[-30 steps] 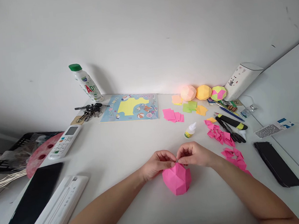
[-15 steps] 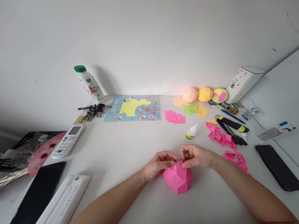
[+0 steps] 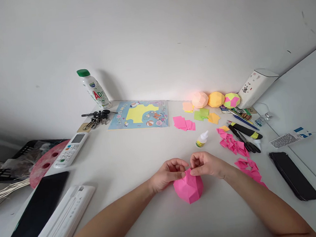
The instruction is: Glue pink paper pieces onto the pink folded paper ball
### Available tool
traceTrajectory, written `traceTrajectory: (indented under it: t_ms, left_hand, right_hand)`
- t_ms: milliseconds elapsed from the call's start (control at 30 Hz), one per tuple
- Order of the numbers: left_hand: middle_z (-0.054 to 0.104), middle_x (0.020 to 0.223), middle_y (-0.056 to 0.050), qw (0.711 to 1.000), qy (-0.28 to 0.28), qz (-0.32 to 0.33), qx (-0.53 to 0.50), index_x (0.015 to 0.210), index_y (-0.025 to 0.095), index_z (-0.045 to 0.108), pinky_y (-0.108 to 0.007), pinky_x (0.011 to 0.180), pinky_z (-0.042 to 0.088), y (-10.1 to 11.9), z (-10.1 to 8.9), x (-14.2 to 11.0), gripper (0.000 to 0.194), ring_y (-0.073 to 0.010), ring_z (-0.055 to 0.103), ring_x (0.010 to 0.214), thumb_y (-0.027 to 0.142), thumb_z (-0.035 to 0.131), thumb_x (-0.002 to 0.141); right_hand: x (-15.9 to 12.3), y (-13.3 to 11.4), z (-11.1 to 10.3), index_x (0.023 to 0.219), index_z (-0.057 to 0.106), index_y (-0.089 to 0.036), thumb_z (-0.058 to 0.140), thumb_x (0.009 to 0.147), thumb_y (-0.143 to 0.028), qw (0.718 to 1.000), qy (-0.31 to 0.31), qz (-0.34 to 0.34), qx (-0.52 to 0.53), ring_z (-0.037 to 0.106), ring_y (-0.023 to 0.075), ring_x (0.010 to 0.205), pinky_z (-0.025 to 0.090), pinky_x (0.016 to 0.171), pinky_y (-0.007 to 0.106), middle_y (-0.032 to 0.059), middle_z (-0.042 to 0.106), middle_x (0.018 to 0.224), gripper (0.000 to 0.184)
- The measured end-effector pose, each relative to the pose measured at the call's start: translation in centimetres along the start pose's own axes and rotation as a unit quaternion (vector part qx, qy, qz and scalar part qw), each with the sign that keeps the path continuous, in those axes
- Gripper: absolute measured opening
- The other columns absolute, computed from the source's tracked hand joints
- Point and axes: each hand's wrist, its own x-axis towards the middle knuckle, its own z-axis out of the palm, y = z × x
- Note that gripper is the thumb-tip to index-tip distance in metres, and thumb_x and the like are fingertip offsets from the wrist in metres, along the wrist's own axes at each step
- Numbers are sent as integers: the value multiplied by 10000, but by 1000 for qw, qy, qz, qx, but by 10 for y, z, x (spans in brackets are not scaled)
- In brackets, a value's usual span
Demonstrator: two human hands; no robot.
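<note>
A pink folded-paper ball, its faces creased into facets, rests on the table close in front of me. My left hand pinches its upper left edge between thumb and fingers. At the top right edge, my right hand grips the same ball, thumb on the near side. The far side of the ball is hidden behind my fingers. Just beyond my right hand stands a small glue bottle with a white nozzle. Folded pink paper pieces lie to its right.
Three finished paper balls line the wall. Loose pink paper squares and a blue picture folder lie ahead. Black scissors, a cutter and a black pouch are rightward; a remote control and tablet leftward.
The pink paper ball has tilted slightly and shifted a little to the right and away from me. Both hands keep their grip with small finger movements.
</note>
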Motion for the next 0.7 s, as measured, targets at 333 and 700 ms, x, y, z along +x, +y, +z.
traceTrajectory:
  t_ms: [333,700]
  left_hand:
    - [552,614,24,1000,13,-1,16,903,162,669,-215,528,351,0,0,0,295,-76,498,541,226,775,635]
    - [586,644,4,1000,0,6,16,903,156,663,-224,555,382,-2,-1,1,301,-90,532,574,232,781,636]
  right_hand:
    - [0,1,-1,664,532,-165,814,551,-304,1000,1,0,3,449,78,568,348,559,224,-52,523,625,334]
    - [1,2,4,663,529,-161,835,526,-328,1000,0,13,5,424,73,562,318,540,212,-66,487,606,374]
